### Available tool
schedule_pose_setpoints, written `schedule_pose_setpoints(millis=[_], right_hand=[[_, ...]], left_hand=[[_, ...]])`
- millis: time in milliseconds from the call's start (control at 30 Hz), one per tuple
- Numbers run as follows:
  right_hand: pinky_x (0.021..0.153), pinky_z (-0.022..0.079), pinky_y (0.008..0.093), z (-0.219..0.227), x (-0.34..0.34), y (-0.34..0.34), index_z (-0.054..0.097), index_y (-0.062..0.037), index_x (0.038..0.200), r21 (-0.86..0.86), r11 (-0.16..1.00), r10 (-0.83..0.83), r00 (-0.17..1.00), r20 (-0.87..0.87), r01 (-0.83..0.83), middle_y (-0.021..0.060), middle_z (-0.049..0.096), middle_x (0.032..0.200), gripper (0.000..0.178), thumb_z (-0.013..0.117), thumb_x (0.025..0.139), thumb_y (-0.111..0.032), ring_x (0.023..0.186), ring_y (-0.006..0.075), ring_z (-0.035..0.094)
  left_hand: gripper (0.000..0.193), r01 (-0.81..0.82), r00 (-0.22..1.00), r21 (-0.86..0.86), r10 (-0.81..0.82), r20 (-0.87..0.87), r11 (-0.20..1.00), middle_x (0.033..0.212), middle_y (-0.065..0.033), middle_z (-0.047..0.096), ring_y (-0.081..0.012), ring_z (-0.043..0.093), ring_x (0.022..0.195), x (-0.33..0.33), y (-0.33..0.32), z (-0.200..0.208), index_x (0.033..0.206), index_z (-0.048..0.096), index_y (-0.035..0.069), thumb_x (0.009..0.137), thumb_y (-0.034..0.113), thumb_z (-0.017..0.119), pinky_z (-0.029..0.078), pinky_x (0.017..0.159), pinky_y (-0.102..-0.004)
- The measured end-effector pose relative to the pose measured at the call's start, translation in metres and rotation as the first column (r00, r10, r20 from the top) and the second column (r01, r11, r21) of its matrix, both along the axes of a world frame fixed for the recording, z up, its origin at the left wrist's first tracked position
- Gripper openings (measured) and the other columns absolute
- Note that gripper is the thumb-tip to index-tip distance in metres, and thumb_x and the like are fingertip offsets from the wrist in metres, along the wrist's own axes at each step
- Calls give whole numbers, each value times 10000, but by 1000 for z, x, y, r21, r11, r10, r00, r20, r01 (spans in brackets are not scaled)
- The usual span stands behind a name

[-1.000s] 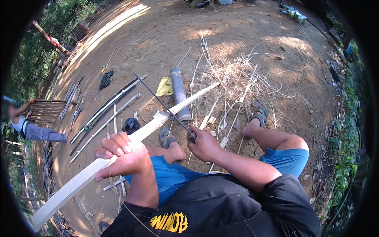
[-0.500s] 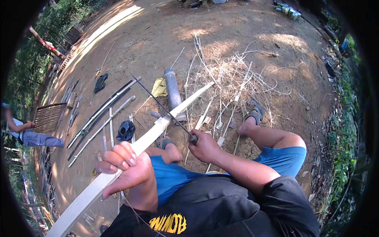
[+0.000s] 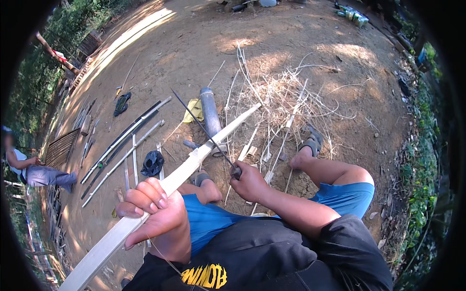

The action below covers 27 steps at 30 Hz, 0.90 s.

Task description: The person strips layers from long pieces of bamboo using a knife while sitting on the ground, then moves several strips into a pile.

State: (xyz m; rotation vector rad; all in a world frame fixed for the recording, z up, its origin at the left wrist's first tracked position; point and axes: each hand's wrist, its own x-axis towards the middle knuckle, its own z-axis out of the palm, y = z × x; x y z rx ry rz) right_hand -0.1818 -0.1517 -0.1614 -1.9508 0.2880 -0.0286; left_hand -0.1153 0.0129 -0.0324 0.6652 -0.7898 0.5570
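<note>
My left hand (image 3: 158, 206) is wrapped round a long, pale, flat strip of wood or bamboo (image 3: 180, 177), which slants from the lower left up to a narrow tip. A raised, roughly cut step shows along the strip, beyond my fingers. In my right hand (image 3: 250, 183) is the dark handle of a knife, gripped in a closed fist. The knife's long thin blade (image 3: 196, 118) crosses the strip just beyond that step and points up and left. Behind them a thick dark bamboo tube (image 3: 209, 109) lies on the ground beside a yellow sheet (image 3: 193, 110).
A tangled heap of shavings (image 3: 281, 92) lies ahead, near my right foot. To the left are several poles (image 3: 124, 133), a black plastic bag (image 3: 152, 163) and a loose sandal (image 3: 122, 104). At the far left another person (image 3: 36, 167) stands by a slatted panel (image 3: 62, 148).
The knife blade has swung to a steeper angle and crosses the strip slightly nearer its tip. My left hand keeps its grip. The person at the left has shifted posture, and the panel is tilted differently.
</note>
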Motion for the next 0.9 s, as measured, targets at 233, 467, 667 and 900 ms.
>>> schedule_pose_setpoints(millis=[233,467,667,900], right_hand=[[684,509,425,5,4,-1,585,-32,997,30,999,-20,1000,-15,21,205,650,764,227,635,795,-123,738,353,662],[713,514,457,-1,-1,-2,578,-36,1024,-68,996,-57,998,-27,55,230,652,802,252,627,798,-137,792,416,650],[740,501,510,-13,9,-12,564,-37,1023,-134,991,-19,998,-54,12,240,648,832,254,623,802,-148,819,435,639],[782,505,517,-35,20,-40,568,-52,1075,-130,991,-53,970,-239,22,244,663,917,292,606,818,-187,908,439,634]], left_hand=[[668,3,1000,-25,-3,-12,1000,592,5,398,-102,383,447,6,2,3,809,419,130,817,797,451,338,487,-233],[669,-4,999,-23,3,-35,1000,587,8,392,-100,376,441,2,-1,4,799,425,129,816,796,460,321,468,-227],[696,-13,997,-65,8,-72,998,572,19,363,-84,346,443,6,-5,7,750,459,128,796,823,458,274,446,-208],[710,-54,993,-95,43,-114,994,551,20,349,-81,317,421,15,1,2,733,451,129,810,834,408,248,433,-225]])
